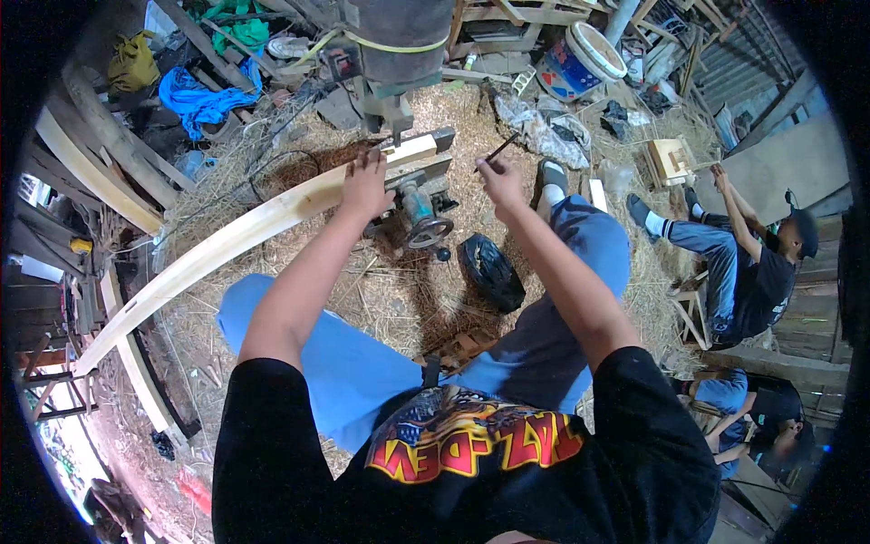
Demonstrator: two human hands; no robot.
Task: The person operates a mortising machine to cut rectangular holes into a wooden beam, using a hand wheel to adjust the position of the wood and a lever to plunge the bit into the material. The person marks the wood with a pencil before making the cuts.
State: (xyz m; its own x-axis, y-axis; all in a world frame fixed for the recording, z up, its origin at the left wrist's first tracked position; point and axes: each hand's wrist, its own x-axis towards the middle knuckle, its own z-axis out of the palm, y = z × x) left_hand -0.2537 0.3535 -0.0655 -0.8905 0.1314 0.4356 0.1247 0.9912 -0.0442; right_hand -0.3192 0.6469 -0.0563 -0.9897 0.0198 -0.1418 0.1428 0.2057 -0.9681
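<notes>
A long pale timber beam [249,233] runs from the lower left up to a machine with a dark cylindrical body [399,27]. The machine's narrow bit [396,131] comes down at the beam's far end. On the beam, just left of the bit, my left hand [365,184] lies with its fingers spread. A clamp with a round handwheel [428,232] sits beside the beam. To the right, my right hand [502,184] is closed around a thin dark rod [501,150]; whether the rod joins the machine I cannot tell.
Shavings and straw cover the floor. A black plastic bag [492,272] lies between my legs. A blue-and-white bucket [582,62] stands at the far right. Two people sit at the right, one [757,263] handling a wooden piece [671,161]. Another long timber [140,363] lies at the left.
</notes>
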